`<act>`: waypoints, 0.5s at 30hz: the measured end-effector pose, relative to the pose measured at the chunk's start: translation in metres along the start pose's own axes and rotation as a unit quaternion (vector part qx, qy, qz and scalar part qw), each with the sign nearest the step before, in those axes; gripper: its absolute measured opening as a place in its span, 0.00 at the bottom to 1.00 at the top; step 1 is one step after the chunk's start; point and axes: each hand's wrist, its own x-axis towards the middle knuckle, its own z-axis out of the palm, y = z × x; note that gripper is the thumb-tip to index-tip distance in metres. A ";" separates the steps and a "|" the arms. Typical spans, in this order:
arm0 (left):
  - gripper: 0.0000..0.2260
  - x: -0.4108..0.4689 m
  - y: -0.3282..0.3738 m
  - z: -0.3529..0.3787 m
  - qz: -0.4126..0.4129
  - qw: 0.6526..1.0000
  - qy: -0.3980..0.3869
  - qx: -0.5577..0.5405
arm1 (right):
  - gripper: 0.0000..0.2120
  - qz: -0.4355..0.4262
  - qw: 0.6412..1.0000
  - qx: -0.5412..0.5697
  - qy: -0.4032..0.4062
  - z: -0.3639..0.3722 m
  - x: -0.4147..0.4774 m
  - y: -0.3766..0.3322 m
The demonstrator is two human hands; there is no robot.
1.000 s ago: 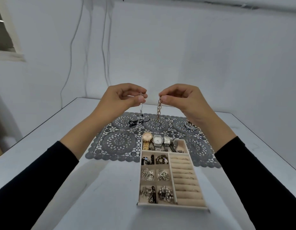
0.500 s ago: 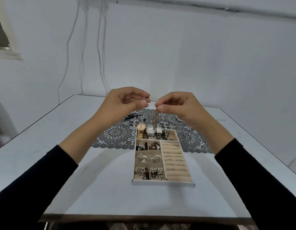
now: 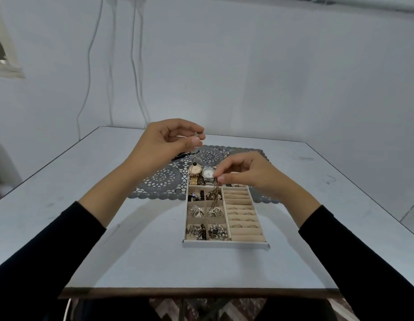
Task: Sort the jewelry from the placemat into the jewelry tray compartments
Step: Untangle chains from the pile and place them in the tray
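My right hand [image 3: 245, 173] pinches a bronze chain [image 3: 215, 191] by its top; the chain hangs down into the small compartments at the middle of the beige jewelry tray [image 3: 224, 243]. My left hand [image 3: 165, 142] is raised above the grey lace placemat [image 3: 159, 181] and pinches a thin silver chain [image 3: 196, 147], whose dark lower end dangles near the gold watch [image 3: 195, 173]. A silver watch [image 3: 208, 174] lies beside the gold one in the tray's far section.
The tray's small compartments hold earrings and brooches; its right side has ring rolls [image 3: 242, 212] with several rings. A dark item [image 3: 178, 156] lies on the placemat behind my left hand. The grey table [image 3: 85, 193] ends near me at a wooden edge.
My right hand has dropped from beside the left hand down to the tray, lowering the bronze chain into it. The left hand stays raised with the silver chain.
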 end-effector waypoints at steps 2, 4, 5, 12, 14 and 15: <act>0.09 0.001 0.000 0.001 0.002 1.000 -0.002 0.001 | 0.07 0.012 1.000 -0.007 -0.003 0.002 -0.001 0.004; 0.09 0.001 -0.001 0.001 0.003 1.000 -0.005 0.002 | 0.06 0.024 1.000 -0.017 -0.011 0.003 -0.002 0.008; 0.09 0.002 -0.002 0.000 0.003 1.000 -0.006 0.005 | 0.06 0.028 0.999 -0.021 -0.017 0.002 -0.002 0.010; 0.09 0.004 -0.011 0.001 -0.011 1.000 -0.009 0.008 | 0.07 0.043 0.995 -0.037 -0.084 -0.001 -0.004 0.018; 0.09 0.005 -0.012 0.003 -0.011 1.000 -0.010 0.015 | 0.07 0.038 0.994 -0.042 -0.091 0.002 -0.003 0.020; 0.09 0.005 -0.013 0.003 -0.010 1.000 -0.011 0.016 | 0.07 0.036 0.994 -0.045 -0.093 0.005 -0.001 0.021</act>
